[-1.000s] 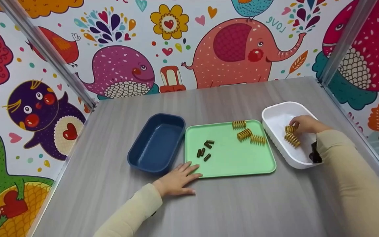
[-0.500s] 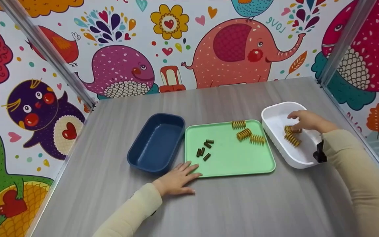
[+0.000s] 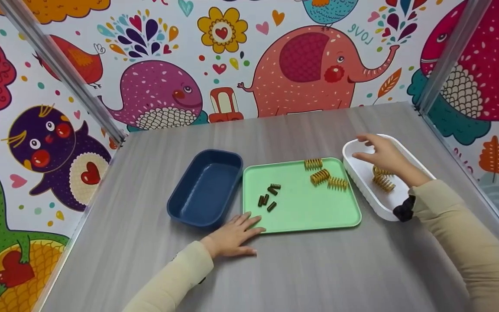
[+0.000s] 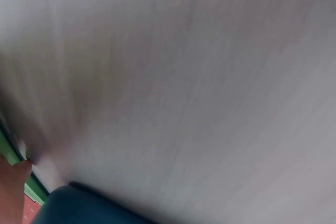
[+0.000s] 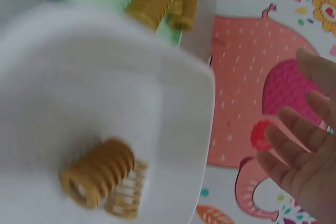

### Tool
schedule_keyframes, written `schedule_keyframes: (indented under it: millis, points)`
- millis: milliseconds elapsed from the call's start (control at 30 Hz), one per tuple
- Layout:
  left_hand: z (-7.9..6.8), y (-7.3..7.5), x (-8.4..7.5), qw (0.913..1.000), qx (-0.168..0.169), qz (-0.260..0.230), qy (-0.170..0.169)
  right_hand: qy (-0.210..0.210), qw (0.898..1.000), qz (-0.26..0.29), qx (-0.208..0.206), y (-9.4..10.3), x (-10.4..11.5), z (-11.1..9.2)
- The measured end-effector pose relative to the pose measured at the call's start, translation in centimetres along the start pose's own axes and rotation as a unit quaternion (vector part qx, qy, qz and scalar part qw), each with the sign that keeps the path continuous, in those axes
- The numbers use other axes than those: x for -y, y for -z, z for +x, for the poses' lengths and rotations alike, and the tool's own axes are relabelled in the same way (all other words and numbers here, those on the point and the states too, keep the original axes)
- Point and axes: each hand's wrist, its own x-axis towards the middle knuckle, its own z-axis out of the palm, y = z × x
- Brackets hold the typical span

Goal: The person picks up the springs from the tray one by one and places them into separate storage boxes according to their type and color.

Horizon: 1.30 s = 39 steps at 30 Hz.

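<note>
1. R hand (image 3: pixel 381 151) is hovering over the white bin (image 3: pixel 399 190), far-L part. Grip is staying wide: thumb standing apart from index, fingers loosely extended, holding nothing; R wrist cam is showing same, fingers spread.
2. Two gold springs are lying in the bin, nr the R hand's underside: one lower (image 3: pixel 383 183), the other (image 3: pixel 381 171) just beyond it, partly hidden by the hand in head view. R wrist cam is showing both side by side on the bin floor.
3. L hand (image 3: pixel 232 238) is resting flat at the green tray's (image 3: pixel 310 208) near-L corner, fingers spread, fingertips touching the tray, thumb lying on the table (image 3: pixel 301 273). Grip is wide, gripping nothing. L wrist cam is catching only a bit of it at the edge, w/ blurred table filling most of the view.
4. Three gold springs are sitting on the tray's far-R part: one (image 3: pixel 313 164) by the far rim, one (image 3: pixel 320 177) just nearer, one (image 3: pixel 338 183) toward the R rim.
5. Five small dark springs (image 3: pixel 271 206) are lying loosely grouped on the tray's L half.
6. Navy bin (image 3: pixel 208 190) is standing just L of the tray; white bin is standing just R of it.
7. Black band (image 3: pixel 404 209) is showing at the R sleeve (image 3: pixel 453 234). Behind, the wall is bearing cartoon art, incl. a coral elephant (image 3: pixel 306 95).
</note>
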Motion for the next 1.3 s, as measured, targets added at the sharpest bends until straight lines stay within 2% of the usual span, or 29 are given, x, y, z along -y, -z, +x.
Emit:
schedule_keyframes:
  millis: [133,267,333,433,533,733,833,1033,1300]
  points:
    - [0.0,0.0,0.0,1.0000,0.000,-0.003,0.000,0.000,0.997,0.057,-0.058,-1.8,1.8,0.2]
    - [0.0,-0.1,0.1,0.9999,0.002,-0.013,0.002,0.021,0.986,0.113,-0.118,-4.3,3.4,0.7]
    - [0.0,-0.2,0.1,0.9998,0.000,-0.019,0.002,0.022,0.982,0.132,-0.137,-5.7,3.8,0.9]
    - [-0.1,-0.2,0.1,0.9997,-0.003,-0.026,-0.001,0.005,0.980,0.139,-0.142,-7.8,4.0,1.1]
    - [-0.1,-0.2,0.1,0.9996,-0.006,-0.028,-0.003,-0.017,0.983,0.120,-0.139,-9.7,3.7,1.2]
    - [-0.1,-0.2,0.1,0.9997,-0.008,-0.025,-0.003,-0.065,0.988,0.031,-0.139,-12.2,2.8,1.3]
    - [-0.1,-0.3,0.2,0.9997,-0.005,-0.023,-0.002,-0.084,0.988,0.018,-0.126,-13.2,2.4,1.5]
    - [-0.1,-0.2,0.1,0.9997,-0.012,-0.020,-0.004,-0.116,0.988,-0.008,-0.106,-14.3,1.8,1.9]
    - [-0.1,-0.2,0.0,0.9995,-0.010,-0.029,0.000,-0.140,0.984,-0.068,-0.081,-14.6,1.3,2.1]
